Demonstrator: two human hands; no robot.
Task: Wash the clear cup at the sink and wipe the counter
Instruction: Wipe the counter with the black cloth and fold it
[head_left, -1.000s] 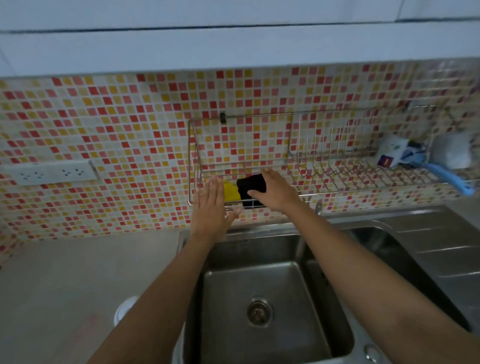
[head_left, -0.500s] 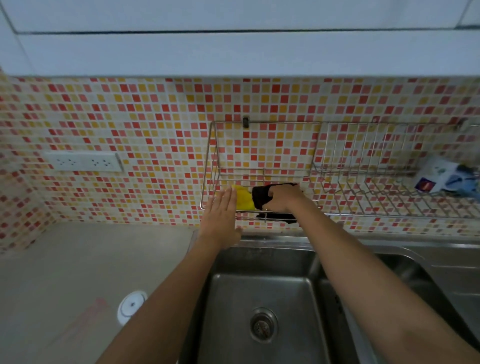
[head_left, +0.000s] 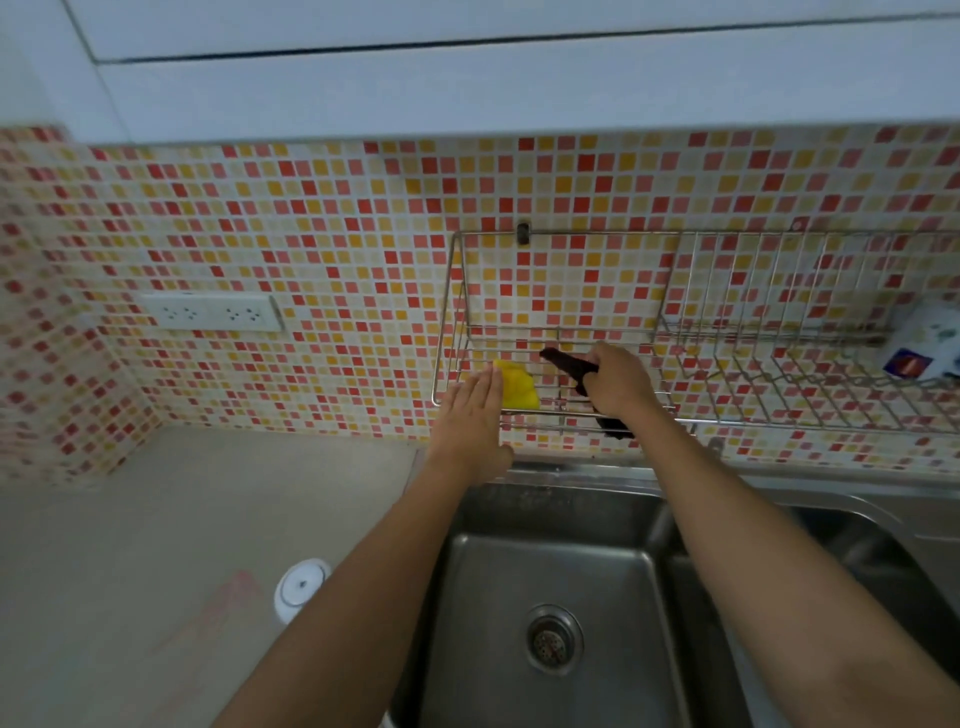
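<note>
A wire rack (head_left: 727, 421) hangs on the mosaic tile wall above the steel sink (head_left: 550, 566). In the rack's left end lie a yellow sponge (head_left: 517, 391) and a dark cloth (head_left: 569, 364). My right hand (head_left: 618, 382) is closed around the dark cloth, one end of which hangs below the rack. My left hand (head_left: 472, 421) is flat with fingers together, its fingertips at the sponge's left edge, holding nothing. The grey counter (head_left: 156, 545) lies left of the sink. No clear cup is plainly visible.
A small white round object (head_left: 301, 587) stands on the counter beside my left forearm. A double wall socket (head_left: 213, 312) sits on the tiles at left. A white packet (head_left: 919, 348) rests at the rack's right end. White cabinets hang overhead.
My right hand has closed tighter on the dark cloth and pulled it up, so it now stretches out from the fist. The view has shifted left; my left hand stays by the sponge.
</note>
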